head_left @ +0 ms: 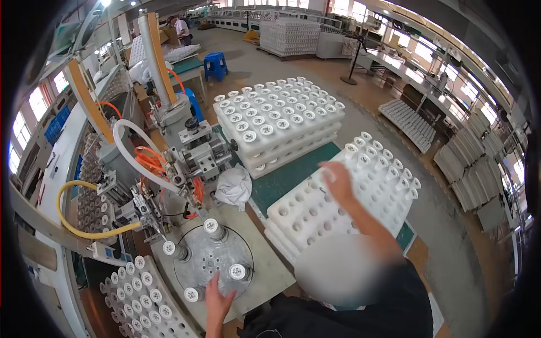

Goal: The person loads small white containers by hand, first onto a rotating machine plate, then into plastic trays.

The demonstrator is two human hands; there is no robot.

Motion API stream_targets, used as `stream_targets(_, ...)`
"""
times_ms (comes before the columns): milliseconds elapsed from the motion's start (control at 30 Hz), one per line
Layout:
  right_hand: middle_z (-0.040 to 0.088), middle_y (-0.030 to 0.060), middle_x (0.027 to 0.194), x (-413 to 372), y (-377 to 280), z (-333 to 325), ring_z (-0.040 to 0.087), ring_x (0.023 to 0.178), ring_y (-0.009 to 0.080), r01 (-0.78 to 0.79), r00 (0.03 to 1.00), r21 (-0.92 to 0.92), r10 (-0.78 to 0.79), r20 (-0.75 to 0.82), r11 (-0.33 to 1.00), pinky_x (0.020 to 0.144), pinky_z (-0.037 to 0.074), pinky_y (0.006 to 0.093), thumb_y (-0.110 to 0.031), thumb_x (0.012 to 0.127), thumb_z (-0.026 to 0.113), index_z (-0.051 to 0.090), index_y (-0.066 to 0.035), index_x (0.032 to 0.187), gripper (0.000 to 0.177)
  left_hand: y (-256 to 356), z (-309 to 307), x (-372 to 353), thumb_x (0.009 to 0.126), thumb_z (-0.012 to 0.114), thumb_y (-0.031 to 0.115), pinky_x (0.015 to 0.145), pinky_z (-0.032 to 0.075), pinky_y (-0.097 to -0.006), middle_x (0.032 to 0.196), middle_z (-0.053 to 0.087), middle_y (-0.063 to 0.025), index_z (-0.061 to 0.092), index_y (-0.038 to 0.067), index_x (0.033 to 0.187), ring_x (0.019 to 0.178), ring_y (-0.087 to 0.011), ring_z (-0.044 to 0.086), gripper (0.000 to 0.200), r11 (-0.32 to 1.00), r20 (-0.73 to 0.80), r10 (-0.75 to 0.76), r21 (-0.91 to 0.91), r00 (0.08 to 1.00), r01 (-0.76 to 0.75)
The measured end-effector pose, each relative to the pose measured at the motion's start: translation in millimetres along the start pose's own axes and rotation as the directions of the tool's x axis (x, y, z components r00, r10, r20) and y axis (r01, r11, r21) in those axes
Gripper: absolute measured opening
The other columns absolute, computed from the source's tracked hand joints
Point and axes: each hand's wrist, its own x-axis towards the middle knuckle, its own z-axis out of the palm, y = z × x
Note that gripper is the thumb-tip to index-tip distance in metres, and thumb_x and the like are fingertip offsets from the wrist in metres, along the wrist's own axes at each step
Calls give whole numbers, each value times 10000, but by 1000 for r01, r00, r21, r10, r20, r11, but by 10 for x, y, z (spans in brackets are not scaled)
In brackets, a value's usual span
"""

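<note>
As the left hand [218, 302] hangs open, apparently empty, between two white cups [238, 271] on the turntable [198, 256] | right hand [339, 183] blurred over the foam tray [311, 226], hold can't be told | sideways finger drift could tip a cup; a low right forearm [369, 217] might snag tray pieces [381, 163]

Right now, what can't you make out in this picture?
1. Head view, right hand: motion blur hides whether it holds anything.
2. Head view, white tray below it: a blurred grey patch covers part.
3. Head view, left hand: the overhead angle hides whether it touches the turntable.
4. Head view, lower-left tray: the bottom edge cuts it off.
</note>
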Motion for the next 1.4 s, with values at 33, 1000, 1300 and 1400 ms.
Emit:
stream_targets(33, 631, 85, 1040, 64, 276, -23, 558, 995, 285, -78, 996, -23, 76, -55, 997, 842, 442, 398, -100, 733, 666, 637, -125, 1086, 354, 188, 5, 153, 675, 761, 188, 898, 473, -418, 1300, 462, -155, 474, 120, 1302, 1165, -354, 484, 693, 978, -94, 121, 181, 988, -103)
stream_targets(1000, 565, 125, 1161, 454, 624, -312, 539, 1080, 234, -283, 936, 154, 238, 261, 947, 939, 408, 317, -114, 813, 653, 538, -25, 1191, 405, 500, 310, 457, 710, 704, 238, 708, 507, -387, 1029, 587, -95, 520, 155, 1212, 822, -275, 625, 541, 973, -184, -225, 6, 957, 230)
stream_targets(1300, 577, 142, 1086, -153, -2051, 606, 578, 994, 284, -180, 728, 502, -229, 647, 846, 877, 445, 348, -232, 705, 758, 547, -30, 1157, 538, 427, 339, 367, 711, 703, 193, 704, 525, -412, 1036, 539, -103, 477, 173, 1263, 947, -313, 595, 597, 893, 84, 140, 420, 986, -163)
stream_targets(1400, 567, 146, 1104, -714, -2663, 1004, 568, 1012, 302, -218, 629, 565, -328, 705, 796, 889, 438, 365, -290, 709, 758, 530, -52, 1184, 578, 463, -147, -323, 730, 696, 209, 734, 524, -405, 1064, 551, -99, 483, 169, 1266, 964, -303, 596, 578, 968, -19, 65, 243, 998, -59)
